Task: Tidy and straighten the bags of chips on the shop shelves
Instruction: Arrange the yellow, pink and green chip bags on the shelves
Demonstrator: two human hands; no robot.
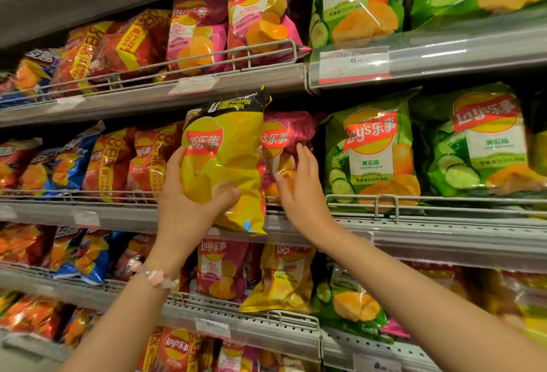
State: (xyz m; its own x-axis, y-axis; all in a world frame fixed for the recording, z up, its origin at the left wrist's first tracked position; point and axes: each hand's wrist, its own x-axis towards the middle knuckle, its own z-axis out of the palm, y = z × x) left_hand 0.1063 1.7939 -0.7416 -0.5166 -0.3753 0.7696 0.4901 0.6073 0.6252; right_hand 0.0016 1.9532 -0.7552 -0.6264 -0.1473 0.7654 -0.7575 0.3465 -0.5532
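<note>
I have the yellow Lay's bag (225, 161) in my left hand (189, 203), thumb curled across its lower front and fingers wrapped behind its left edge, so the bag is pinched between them and held out in front of the middle shelf rail (384, 198), its bottom hanging below the rail. My right hand (299, 185) is spread, fingers straight, laid against the pink Lay's bag (284, 140) just right of the yellow one, apparently pressing it back. To do this step well, I judge I should keep the pink bag pushed aside to hold a gap, lift the yellow bag's bottom seam over the rail, then set it upright with the logo facing out and level with the green cucumber bag (373, 149) further right of the yellow one. A gentle hold matters, since a hard squeeze would probably crush chips. The yellow bag is puffed and glossy, creased around my thumb, with a dark band across its top and tilted slightly.
</note>
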